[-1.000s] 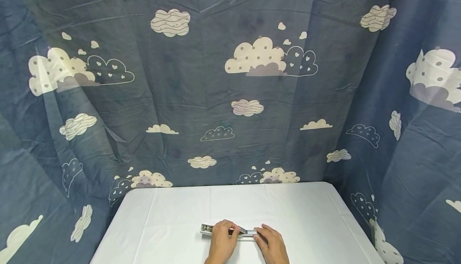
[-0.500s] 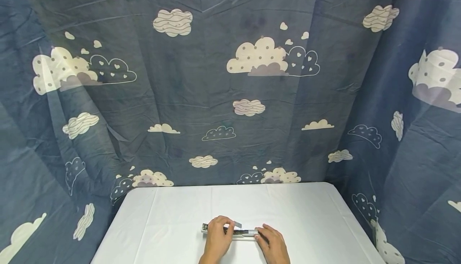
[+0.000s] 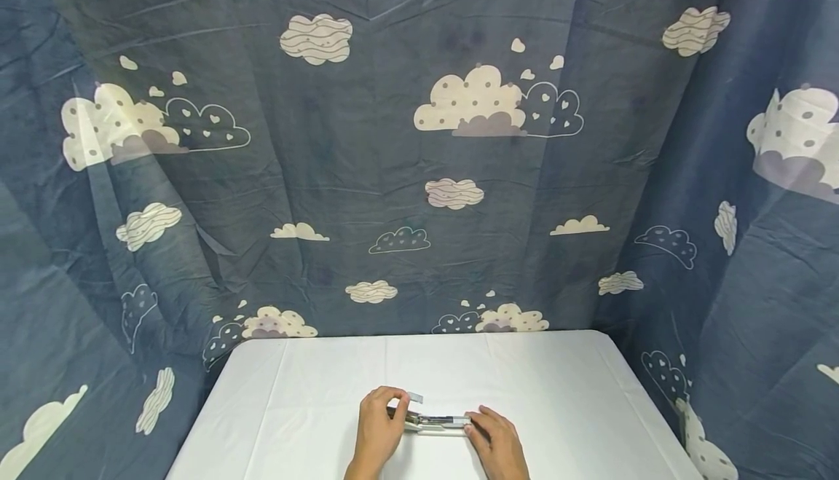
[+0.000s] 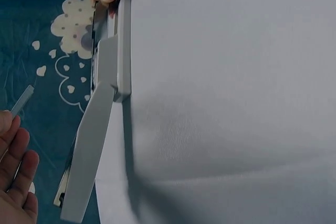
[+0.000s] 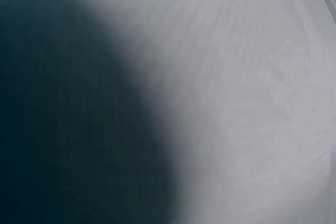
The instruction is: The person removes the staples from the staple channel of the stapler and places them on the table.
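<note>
Before a cloud-printed curtain (image 3: pixel 367 123), pinches a grey strip (image 4: pixel 23 100) in the left hand (image 3: pixel 379 422) and, with the right hand (image 3: pixel 497 442), grips one end of the stapler (image 4: pixel 107 64) on the white table (image 3: pixel 314 374).

We see a dark blue curtain (image 3: pixel 373 167) printed with pale clouds (image 3: pixel 468 97) and small hearts (image 3: pixel 518 45), hanging behind and beside a table (image 3: pixel 314 378) with a creased white top.

At lower centre of the head view, your bare left hand (image 3: pixel 377 425) holds a pinch; to its right, your bare right hand (image 3: pixel 497 442) grips.
</note>
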